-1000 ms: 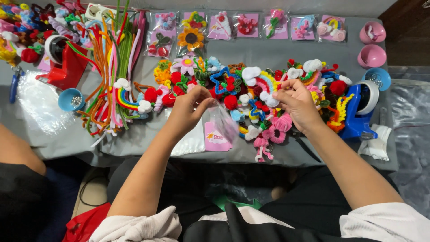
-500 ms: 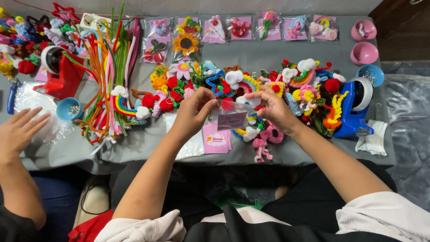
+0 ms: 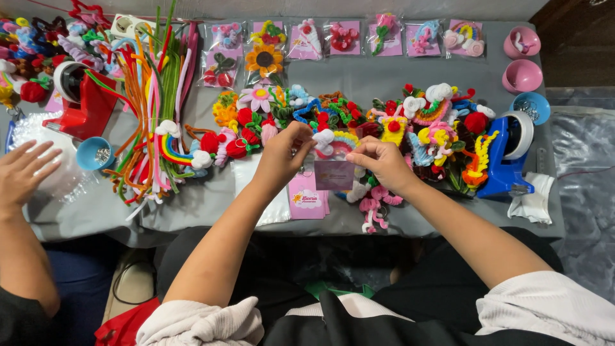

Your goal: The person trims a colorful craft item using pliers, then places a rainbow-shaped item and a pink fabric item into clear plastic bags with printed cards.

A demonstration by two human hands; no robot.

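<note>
Both hands raised just above the grey cloth-covered table [image 3: 410,70], left hand [image 3: 282,154] and right hand [image 3: 383,163] pinching the top corners of a small clear plastic sleeve with a pink card inside [image 3: 334,174], probably to keep its mouth spread. Directly beneath, a stack of pink backing cards [image 3: 307,202]. Fingertips blocking the sleeve's opening; contents unclear. At far left, a co-worker's hand [image 3: 22,170] resting flat and empty.

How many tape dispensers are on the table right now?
2. A red tape dispenser stands at the table's left end beside a small blue bowl; a blue tape dispenser stands at the right end. Others may be hidden under the craft piles.
</note>
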